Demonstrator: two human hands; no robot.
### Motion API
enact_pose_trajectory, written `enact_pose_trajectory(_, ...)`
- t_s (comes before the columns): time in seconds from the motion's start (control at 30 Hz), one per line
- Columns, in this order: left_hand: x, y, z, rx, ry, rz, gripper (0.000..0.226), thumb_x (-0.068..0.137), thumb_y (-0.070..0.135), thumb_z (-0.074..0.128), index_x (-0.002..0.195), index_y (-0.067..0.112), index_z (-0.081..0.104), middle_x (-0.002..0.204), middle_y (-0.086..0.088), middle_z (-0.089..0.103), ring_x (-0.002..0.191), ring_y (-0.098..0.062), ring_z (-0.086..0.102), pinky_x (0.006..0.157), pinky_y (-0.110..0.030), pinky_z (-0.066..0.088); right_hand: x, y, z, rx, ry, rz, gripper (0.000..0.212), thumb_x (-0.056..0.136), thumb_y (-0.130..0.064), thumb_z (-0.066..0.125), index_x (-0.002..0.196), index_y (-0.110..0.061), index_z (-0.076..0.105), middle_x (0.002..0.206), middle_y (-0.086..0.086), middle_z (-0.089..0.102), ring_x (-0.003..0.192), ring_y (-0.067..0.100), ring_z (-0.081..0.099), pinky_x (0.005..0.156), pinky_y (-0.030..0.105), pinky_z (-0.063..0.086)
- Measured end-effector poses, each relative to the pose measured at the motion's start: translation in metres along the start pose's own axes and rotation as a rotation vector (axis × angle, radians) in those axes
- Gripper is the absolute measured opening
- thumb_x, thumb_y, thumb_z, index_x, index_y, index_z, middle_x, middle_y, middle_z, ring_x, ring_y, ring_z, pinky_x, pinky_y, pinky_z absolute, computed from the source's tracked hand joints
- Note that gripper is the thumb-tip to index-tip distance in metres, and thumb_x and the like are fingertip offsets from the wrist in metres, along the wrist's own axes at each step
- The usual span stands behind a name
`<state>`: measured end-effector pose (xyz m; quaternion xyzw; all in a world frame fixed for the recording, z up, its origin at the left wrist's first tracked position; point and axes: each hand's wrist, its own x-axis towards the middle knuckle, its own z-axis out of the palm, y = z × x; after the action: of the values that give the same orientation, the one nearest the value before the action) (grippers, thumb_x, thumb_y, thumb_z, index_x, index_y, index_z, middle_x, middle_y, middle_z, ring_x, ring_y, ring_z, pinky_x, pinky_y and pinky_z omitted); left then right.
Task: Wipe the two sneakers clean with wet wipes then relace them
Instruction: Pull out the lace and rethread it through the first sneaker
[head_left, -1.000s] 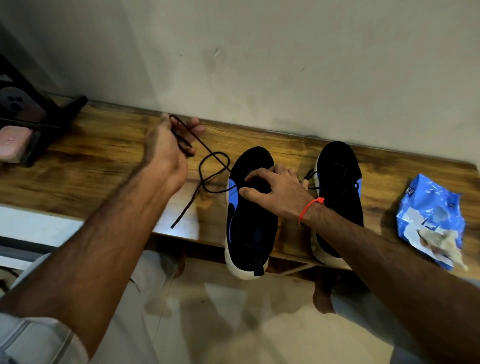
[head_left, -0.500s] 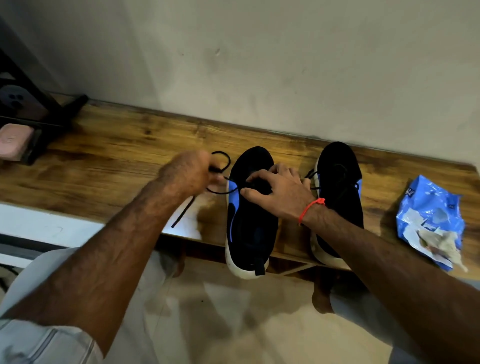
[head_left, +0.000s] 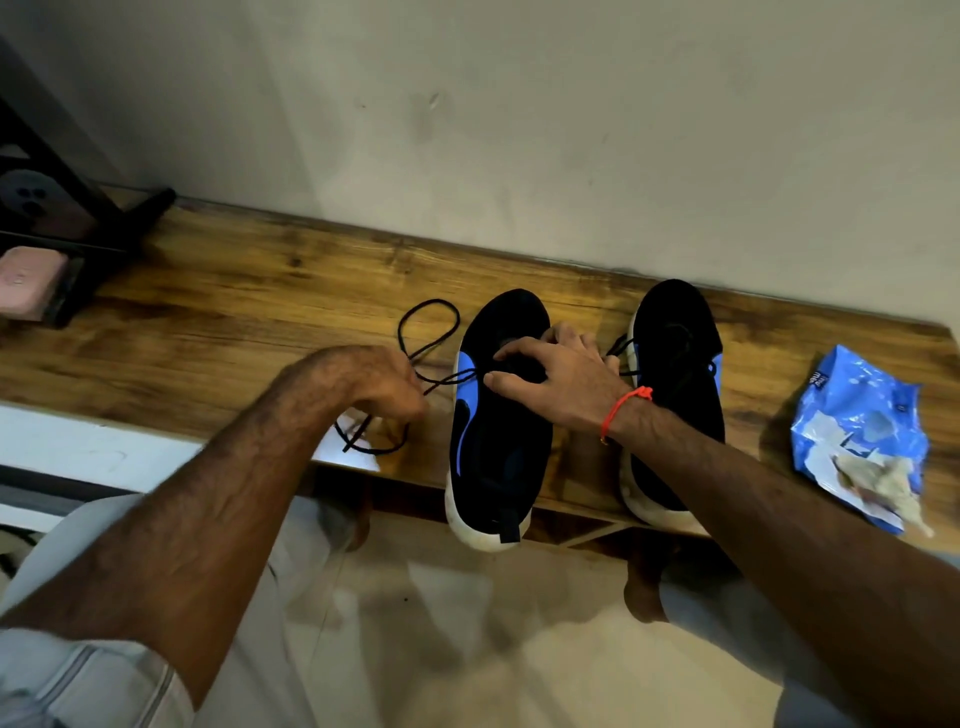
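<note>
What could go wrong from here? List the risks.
1. Both sneakers overhang the shelf edge at the heel. A hard tug on the lace by the left hand could drag the left sneaker off; only the right hand steadies it.
2. The slack lace lies in crossed loops and may knot when pulled.
3. The right sneaker stands unheld, close beside the right forearm, which could nudge it.
</note>
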<state>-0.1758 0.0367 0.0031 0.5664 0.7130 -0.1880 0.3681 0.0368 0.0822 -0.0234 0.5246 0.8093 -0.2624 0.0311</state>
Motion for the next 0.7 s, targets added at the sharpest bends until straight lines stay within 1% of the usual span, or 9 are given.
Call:
enact_pose_trajectory(0.1,0.005,0.009,0.004,-0.129,0.074,-0.046,0.056,0.096,0.063,0.041,0.117,0.019,0.067,0.119,-0.004,0.065,0.106,-0.022,0.06,0.097,-0.042,0.049,0.005,0.008,0.0,0.093,-0.031,-0.023,0.041,0.092,-0.068,0.043,0.128,-0.052,0.053,0.117,-0.005,0.039,0.126,0.024,0.036,0.106,0.053,0.031)
enact_pose_trajectory(0.2,0.011,0.015,0.003,-0.125,0.24,-0.02,0.032,0.108,0.029,0.039,0.133,0.02,0.057,0.105,-0.007,0.072,0.091,-0.022,0.068,0.091,-0.046,0.056,0.014,0.021,-0.006,0.381,0.121,-0.034,0.03,0.101,-0.033,0.044,0.128,-0.038,0.058,0.118,-0.002,0.058,0.106,0.014,0.057,0.092,0.037,0.048)
enact_pose_trajectory(0.23,0.013,0.016,0.004,-0.136,0.277,-0.019,0.031,0.107,0.022,0.045,0.137,0.023,0.054,0.098,-0.005,0.071,0.082,-0.021,0.071,0.084,-0.046,0.06,0.015,0.024,-0.01,0.459,0.166,-0.001,0.033,0.102,-0.018,0.042,0.125,-0.032,0.06,0.111,-0.002,0.062,0.094,0.011,0.06,0.08,0.029,0.049)
enact_pose_trajectory(0.3,0.015,0.02,0.01,-0.208,0.276,-0.017,0.035,0.104,0.019,0.054,0.139,0.026,0.051,0.096,-0.003,0.068,0.066,-0.019,0.072,0.069,-0.04,0.064,0.018,0.033,-0.017,0.498,0.231,0.063,0.043,0.097,0.001,0.037,0.114,-0.03,0.063,0.095,-0.006,0.064,0.09,0.014,0.06,0.071,0.025,0.048)
enact_pose_trajectory(0.4,0.017,0.028,0.02,-0.139,0.296,-0.001,0.035,0.101,0.014,0.058,0.132,0.029,0.054,0.094,0.001,0.067,0.066,-0.016,0.071,0.065,-0.036,0.063,0.022,0.046,-0.02,0.376,0.208,0.1,0.039,0.094,-0.009,0.048,0.094,-0.045,0.063,0.092,-0.019,0.065,0.101,0.013,0.063,0.09,0.038,0.052)
enact_pose_trajectory(0.47,0.017,0.031,0.021,-0.058,0.363,0.001,0.02,0.102,0.019,0.058,0.119,0.028,0.06,0.1,0.0,0.067,0.073,-0.015,0.067,0.057,-0.033,0.055,0.018,0.047,-0.018,0.253,0.104,0.063,0.023,0.095,-0.027,0.056,0.098,-0.048,0.063,0.101,-0.023,0.065,0.112,0.013,0.059,0.103,0.053,0.042)
enact_pose_trajectory(0.5,0.016,0.031,0.019,-0.046,0.389,-0.007,0.015,0.102,0.022,0.058,0.115,0.028,0.062,0.101,0.001,0.067,0.074,-0.013,0.064,0.053,-0.03,0.047,0.015,0.046,-0.016,0.193,0.053,0.05,0.019,0.096,-0.033,0.057,0.107,-0.047,0.063,0.108,-0.022,0.065,0.117,0.014,0.056,0.106,0.054,0.036)
enact_pose_trajectory(0.57,0.019,0.029,0.017,-0.064,0.417,-0.038,0.011,0.103,0.023,0.057,0.112,0.026,0.062,0.099,0.001,0.066,0.073,-0.014,0.066,0.054,-0.028,0.044,0.011,0.043,-0.012,0.06,0.038,0.03,0.023,0.097,-0.036,0.057,0.119,-0.043,0.061,0.114,-0.019,0.066,0.12,0.016,0.054,0.104,0.051,0.03)
enact_pose_trajectory(0.7,0.027,0.025,0.017,-0.38,0.348,-0.046,0.008,0.104,0.023,0.051,0.109,0.023,0.057,0.092,-0.001,0.071,0.062,-0.016,0.074,0.073,-0.036,0.059,0.013,0.044,-0.015,-0.026,0.125,0.053,0.012,0.097,-0.038,0.056,0.104,-0.036,0.066,0.107,-0.013,0.068,0.115,0.02,0.056,0.098,0.048,0.03)
